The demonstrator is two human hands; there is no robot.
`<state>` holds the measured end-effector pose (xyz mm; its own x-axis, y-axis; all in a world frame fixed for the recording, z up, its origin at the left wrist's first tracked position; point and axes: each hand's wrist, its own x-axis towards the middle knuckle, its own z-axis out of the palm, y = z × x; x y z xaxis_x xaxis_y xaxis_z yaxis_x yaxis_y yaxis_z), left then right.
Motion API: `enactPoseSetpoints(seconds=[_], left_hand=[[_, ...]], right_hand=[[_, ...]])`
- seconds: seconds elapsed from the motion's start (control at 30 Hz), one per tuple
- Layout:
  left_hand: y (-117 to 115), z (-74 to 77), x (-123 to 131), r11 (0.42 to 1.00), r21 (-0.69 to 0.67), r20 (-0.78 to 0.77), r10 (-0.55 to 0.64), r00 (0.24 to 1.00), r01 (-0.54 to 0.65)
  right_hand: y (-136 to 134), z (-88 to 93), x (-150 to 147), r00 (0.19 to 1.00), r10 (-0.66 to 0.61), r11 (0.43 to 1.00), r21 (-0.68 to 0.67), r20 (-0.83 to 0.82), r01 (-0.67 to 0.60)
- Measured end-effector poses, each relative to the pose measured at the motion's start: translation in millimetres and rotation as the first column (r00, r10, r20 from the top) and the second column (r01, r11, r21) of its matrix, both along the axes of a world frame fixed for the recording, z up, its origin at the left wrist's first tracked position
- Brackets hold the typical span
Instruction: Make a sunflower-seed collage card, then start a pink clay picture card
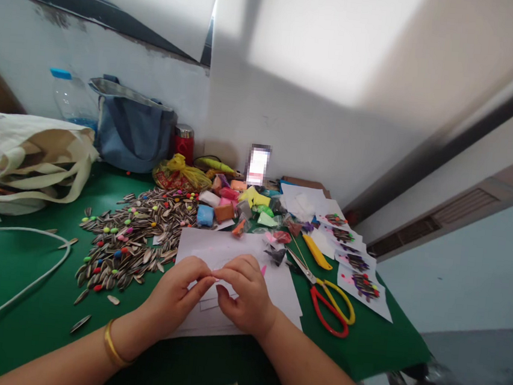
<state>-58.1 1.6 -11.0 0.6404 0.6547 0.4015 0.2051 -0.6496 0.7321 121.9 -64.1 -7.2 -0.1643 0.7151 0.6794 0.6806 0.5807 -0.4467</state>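
My left hand (182, 291) and my right hand (247, 293) meet above white paper sheets (196, 248). Thumb and forefinger of my left hand pinch a small pink piece of modelling clay (216, 277). The fingertips of my right hand close on the same piece from the other side, and its thumb hangs lower. Much of the clay is hidden by the fingers. A pink pointed bit (263, 270) shows just beyond my right hand. Packets of coloured modelling clay (224, 213) lie past the paper.
Sunflower seeds (143, 236) with coloured bits spread at left. Scissors (329, 305) and a yellow utility knife (317, 251) lie at right, beside cards with seed-covered figures (358, 263). Behind stand a phone (258, 163), a blue bag (130, 132) and a white bag (39, 135). A white cable (23, 300) curves at left.
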Motion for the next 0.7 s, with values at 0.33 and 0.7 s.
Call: enactPoseSetpoints(seconds=[0.33,0.7], left_hand=[[-0.2,0.1,0.5,1.000,-0.030,0.017,0.006,1.000,-0.005],[-1.1,0.3,1.3,0.995,-0.101,0.037,0.003,0.999,0.001]], right_hand=[[0.0,-1.0,1.3,1.000,-0.013,1.000,0.000,-0.012,0.013],[-0.6,-0.1,1.1,1.000,-0.002,1.000,-0.003,-0.020,0.002]])
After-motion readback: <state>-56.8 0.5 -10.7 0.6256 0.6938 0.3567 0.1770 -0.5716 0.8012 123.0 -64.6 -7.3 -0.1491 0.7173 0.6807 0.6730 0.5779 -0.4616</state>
